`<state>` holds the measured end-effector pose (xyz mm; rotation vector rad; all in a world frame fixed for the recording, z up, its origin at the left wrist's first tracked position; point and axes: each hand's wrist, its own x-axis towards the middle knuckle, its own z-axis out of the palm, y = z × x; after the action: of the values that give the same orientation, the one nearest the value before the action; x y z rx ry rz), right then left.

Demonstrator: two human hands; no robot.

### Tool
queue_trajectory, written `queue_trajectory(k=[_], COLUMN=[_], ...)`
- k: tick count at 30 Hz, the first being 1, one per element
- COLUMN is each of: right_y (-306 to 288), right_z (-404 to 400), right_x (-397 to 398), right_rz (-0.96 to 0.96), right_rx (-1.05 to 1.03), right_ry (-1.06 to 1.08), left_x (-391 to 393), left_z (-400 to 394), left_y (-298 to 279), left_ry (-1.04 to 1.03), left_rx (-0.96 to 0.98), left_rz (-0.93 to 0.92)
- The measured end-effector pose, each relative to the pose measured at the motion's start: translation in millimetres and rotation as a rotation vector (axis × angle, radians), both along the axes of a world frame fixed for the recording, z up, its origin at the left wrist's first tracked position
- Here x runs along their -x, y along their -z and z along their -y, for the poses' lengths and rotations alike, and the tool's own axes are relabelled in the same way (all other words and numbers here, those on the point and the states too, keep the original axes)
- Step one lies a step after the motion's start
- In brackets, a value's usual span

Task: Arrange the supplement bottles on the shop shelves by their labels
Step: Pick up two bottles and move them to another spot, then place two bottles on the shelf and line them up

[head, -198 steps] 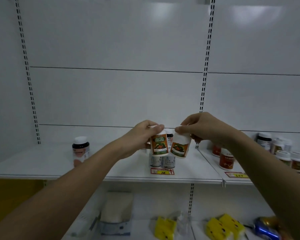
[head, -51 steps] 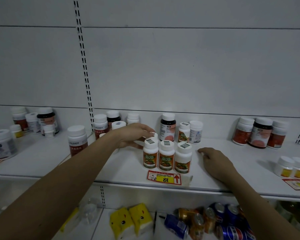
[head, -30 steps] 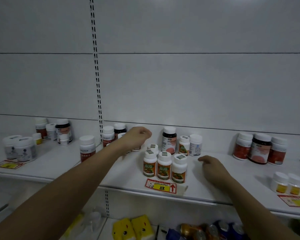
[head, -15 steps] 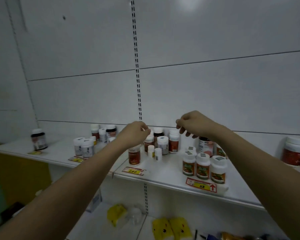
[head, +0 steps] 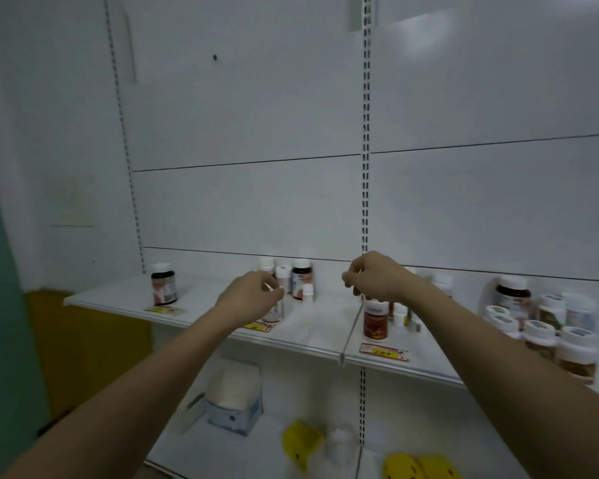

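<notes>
White shelf (head: 312,335): capped bottles upright; red-label bottle (head: 375,322) near divider.

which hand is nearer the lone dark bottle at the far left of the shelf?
Left. The left hand hovers to the right of the dark bottle, a gap between them; the right hand is farther right, past the shelf joint.

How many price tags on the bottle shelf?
3 price tags: one below the lone dark bottle, one below the left hand, one below the red-label bottle. Right arm may hide more.
</notes>
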<state>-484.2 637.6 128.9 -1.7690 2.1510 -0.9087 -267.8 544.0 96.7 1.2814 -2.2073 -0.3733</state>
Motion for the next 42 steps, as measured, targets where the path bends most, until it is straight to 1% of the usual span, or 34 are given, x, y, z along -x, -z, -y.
queue_trajectory(k=[4,8,12,16,19,23,27,29,30,32,36,40,42], right_y=[4,12,20,23,23,44,84,100,106,117,125,122,127], right_z=[32,59,87,118,147,199,239,250,255,265,291,307,307], right_x=[-43,-70,-77,-66,-51,-38,-31,-21,-17,-9,1,6,5], right_rz=[-0.052,-0.077,-0.104,-0.114,-0.064,0.067,0.156,0.186,0.193,0.203,0.224,0.326,0.358], right_rx=[-0.027,-0.093,-0.138,-0.139,-0.085,0.072,0.158,0.198,0.218,0.237,0.248,0.298,0.319], right_ry=[0.017,0.043,0.073,0.101,0.147,0.208,0.296,0.346,0.372,0.410,0.424,0.409,0.378], left_x=[-55,-91,-101,-94,-84,-72,-54,-45,-41,-32,-4,22,28], left_z=[28,56,85,121,155,201,241,260,269,287,319,348,358], left_y=[2,4,12,20,24,34,53,63,69,81,88,78,85], left_ry=[-0.032,-0.040,-0.021,0.005,0.023,0.022,0.035,0.007,-0.007,-0.006,0.134,0.322,0.384], left_rx=[-0.010,-0.016,-0.025,-0.031,-0.037,-0.085,-0.244,-0.318,-0.344,-0.369,-0.341,-0.316,-0.320], left_rz=[-0.005,-0.057,-0.125,-0.156,-0.175,-0.297,-0.488,-0.596,-0.629,-0.630,-0.565,-0.518,-0.514])
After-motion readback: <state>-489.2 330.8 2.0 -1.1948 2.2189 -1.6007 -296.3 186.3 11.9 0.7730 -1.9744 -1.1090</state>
